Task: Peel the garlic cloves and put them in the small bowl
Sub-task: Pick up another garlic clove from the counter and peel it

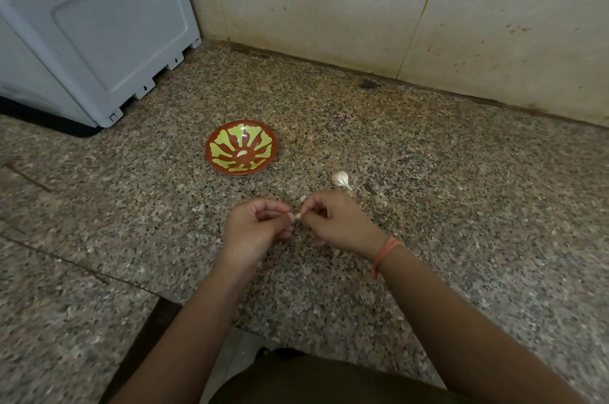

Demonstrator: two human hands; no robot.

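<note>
Granite counter (428,146) carries a bowl (227,154) just beyond the fingers (313,205), a garlic bulb (340,178) close to their right, an appliance (92,34) far left.

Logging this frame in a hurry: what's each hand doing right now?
Left hand: closed, pinching the garlic clove.
Right hand: closed, pinching the same clove from the other end.
</note>
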